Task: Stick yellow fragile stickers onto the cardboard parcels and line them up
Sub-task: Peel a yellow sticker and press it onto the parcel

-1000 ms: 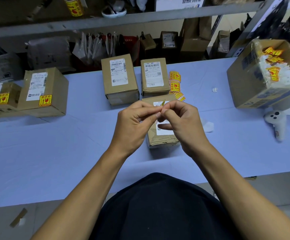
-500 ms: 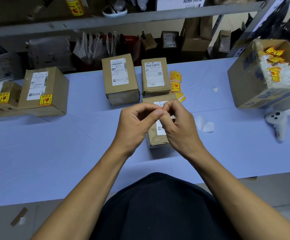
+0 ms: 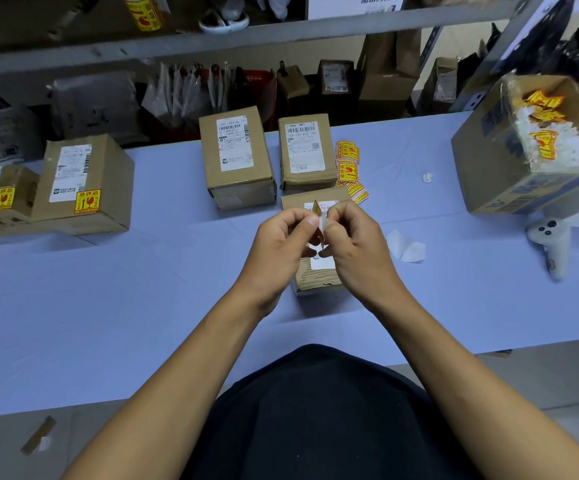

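A: where's the sticker (image 3: 316,210)?
B: Pinched between both hands — left hand (image 3: 281,244), right hand (image 3: 352,242) — above the nearest parcel (image 3: 317,278) on the bench (image 3: 114,306). Yellow face edge-on, white backing (image 3: 322,225) curling away.

Yellow-red stickers (image 3: 348,160), brown parcels (image 3: 236,157)

I pinched a yellow sticker (image 3: 316,216) edge-on over a small label-topped parcel (image 3: 319,278). Two unstickered parcels (image 3: 237,161) stood at twelve o'clock, loose stickers (image 3: 348,166) beside them; two stickered parcels (image 3: 85,183) sat at ten o'clock.
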A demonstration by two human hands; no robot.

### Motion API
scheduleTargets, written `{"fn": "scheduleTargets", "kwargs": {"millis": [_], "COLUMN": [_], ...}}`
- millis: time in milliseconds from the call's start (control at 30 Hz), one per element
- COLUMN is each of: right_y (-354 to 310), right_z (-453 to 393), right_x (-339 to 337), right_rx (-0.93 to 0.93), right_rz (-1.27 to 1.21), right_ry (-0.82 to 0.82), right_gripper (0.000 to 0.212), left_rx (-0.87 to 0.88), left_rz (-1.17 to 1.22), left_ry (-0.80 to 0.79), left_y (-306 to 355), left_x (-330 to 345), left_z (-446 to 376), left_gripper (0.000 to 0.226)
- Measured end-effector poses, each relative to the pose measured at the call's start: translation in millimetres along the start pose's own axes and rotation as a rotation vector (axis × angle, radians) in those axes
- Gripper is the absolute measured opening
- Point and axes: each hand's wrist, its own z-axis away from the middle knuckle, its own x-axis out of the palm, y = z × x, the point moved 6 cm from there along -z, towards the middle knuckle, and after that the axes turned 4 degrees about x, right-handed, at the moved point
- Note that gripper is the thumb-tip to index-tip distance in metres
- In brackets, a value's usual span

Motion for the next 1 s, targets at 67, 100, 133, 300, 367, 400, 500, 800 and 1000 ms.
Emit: {"fn": "scheduleTargets", "kwargs": {"millis": [67,100,133,300,367,400,500,800,1000], "right_y": [14.2,21.7,29.5,67.8,82.2,89.4,113.0,184.4,202.3], "right_z": [-5.0,-6.9,-8.7,-15.9,-19.4,-20.8,-24.4,-42.1,-53.3], "right_x": [-4.8,-8.5,-13.3,-42.5,-54.1,-59.8,-76.3,-125.3,-135.6], "right_rx": [0.098,0.143,0.186,0.389,0.432,0.447,0.501,0.650,0.654], "right_rz": [-0.113,-0.151,-0.172,-0.183,-0.155,-0.149,-0.086,0.141,0.392], "right_ry": [-0.002,0.011,0.032,0.127,0.149,0.161,0.188,0.238,0.173], "right_gripper": [0.009,0.010,0.011,0.024,0.023,0.023,0.022,0.027,0.008], "left_rx": [-0.149,-0.208,-0.251,-0.333,-0.347,-0.352,-0.365,-0.416,-0.464], "left_rz": [0.159,0.235,0.292,0.375,0.379,0.381,0.365,0.330,0.311], "left_ry": [0.014,0.026,0.037,0.105,0.128,0.139,0.170,0.291,0.345], "left_y": [-12.2,-17.6,-22.2,-36.5,-41.5,-44.0,-50.9,-62.4,-71.1], "left_x": [3.7,4.6,4.9,3.5,2.3,1.5,0.9,18.3,24.9], "left_z": [-1.2,-2.1,-3.4,-11.0,-14.1,-15.7,-20.7,-24.0,-19.6], "left_gripper": [0.022,0.023,0.023,0.022,0.021,0.021,0.020,0.017,0.016]}}
